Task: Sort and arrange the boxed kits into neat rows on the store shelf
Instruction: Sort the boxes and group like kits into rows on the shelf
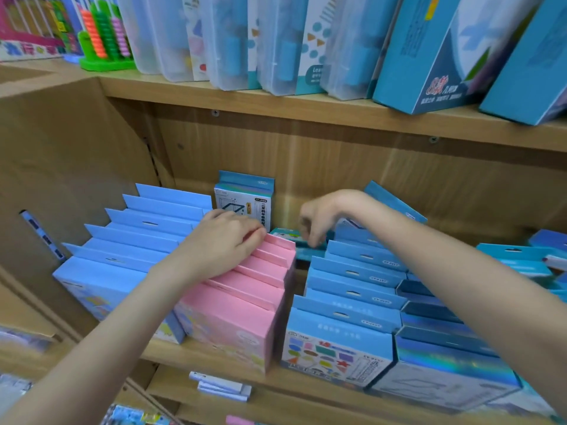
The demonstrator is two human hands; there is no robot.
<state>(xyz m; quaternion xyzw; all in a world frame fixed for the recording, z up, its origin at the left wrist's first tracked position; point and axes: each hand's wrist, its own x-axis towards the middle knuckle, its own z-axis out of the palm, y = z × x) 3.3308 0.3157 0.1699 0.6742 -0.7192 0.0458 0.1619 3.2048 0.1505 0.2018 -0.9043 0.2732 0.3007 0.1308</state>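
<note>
Neatly rowed pink boxes (245, 289), blue boxes (349, 289)

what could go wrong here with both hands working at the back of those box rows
1. The left hand presses on the rear of the pink boxes; a hard push could skew that row.
2. The right hand reaches down near a teal box lying flat behind the rows; its forearm could knock the tilted blue box.
3. The upright box at the back stands alone and could tip.
</note>
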